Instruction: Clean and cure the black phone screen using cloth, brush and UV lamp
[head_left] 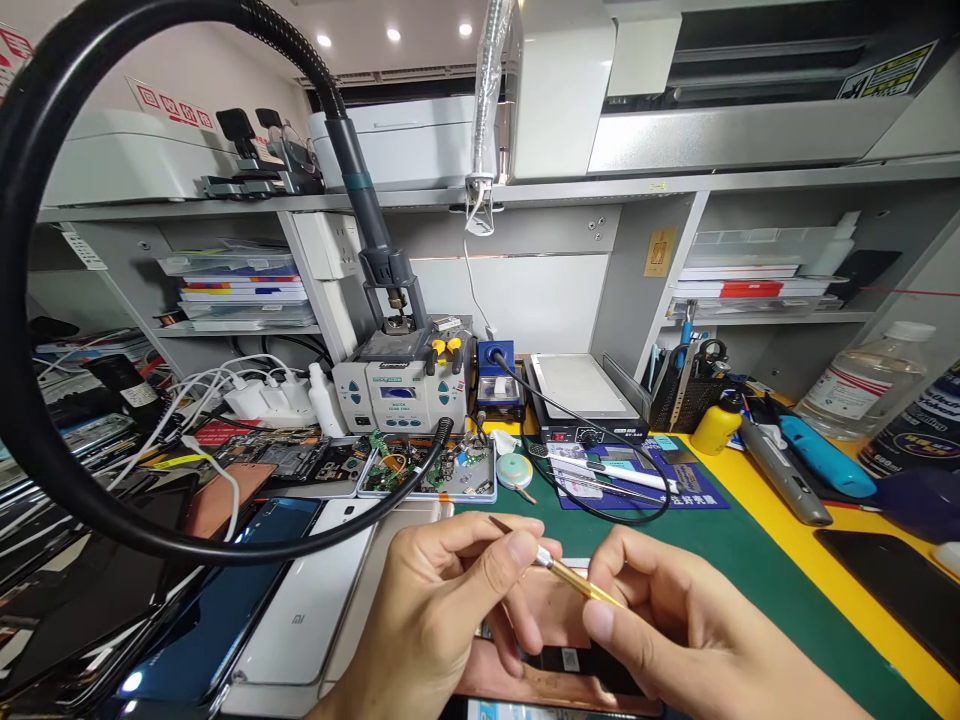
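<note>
Between my two hands is a slim craft knife (574, 578) with a gold handle and a dark narrow tip pointing up and left. My left hand (450, 590) pinches it near the silver collar, thumb and fingers together just below the tip. My right hand (675, 610) grips the gold handle between thumb and fingers. Underneath the hands lies an opened phone with a copper-coloured back (510, 672), partly hidden by the fingers. It rests on the green mat (757, 590).
A hot air station (409, 390) with a looping black hose (225, 550) stands behind. Phones, including a white one (300, 600), crowd the left. A tray of circuit boards (480, 480), a soldering iron (600, 468) and a hot plate (585, 385) lie ahead; bottles (862, 380) stand right.
</note>
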